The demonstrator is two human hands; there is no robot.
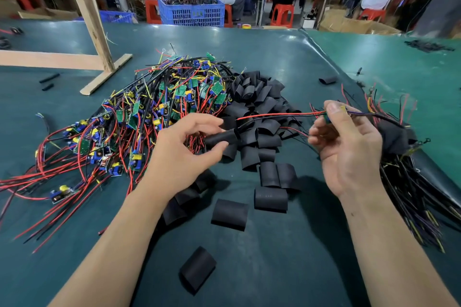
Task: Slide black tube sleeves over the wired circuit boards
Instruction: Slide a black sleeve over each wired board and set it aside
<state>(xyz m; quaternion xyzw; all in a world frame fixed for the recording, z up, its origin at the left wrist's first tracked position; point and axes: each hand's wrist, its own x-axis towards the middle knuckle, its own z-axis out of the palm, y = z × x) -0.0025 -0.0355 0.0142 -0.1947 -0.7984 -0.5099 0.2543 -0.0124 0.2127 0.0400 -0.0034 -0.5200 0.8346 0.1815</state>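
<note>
A short black flattened tube sleeve (220,139) is pinched between thumb and fingers of the left hand (184,152), held just above the middle of the dark green mat-covered table (287,257). The right hand (346,142) grips a small green circuit board (329,116), mostly hidden behind the thumb, whose red and black lead wires (274,115) stretch leftward to the sleeve's open end. In my judgement this is the threading step: the wire tips are at the mouth, the board itself not yet covered. The next move calls for keeping the sleeve mouth open and drawing it along the wires onto the board. Toward the far edge lies a heap of bare wired boards (149,109), beside a pile of loose black sleeves (259,97); at the right edge, sleeved assemblies (409,182).
</note>
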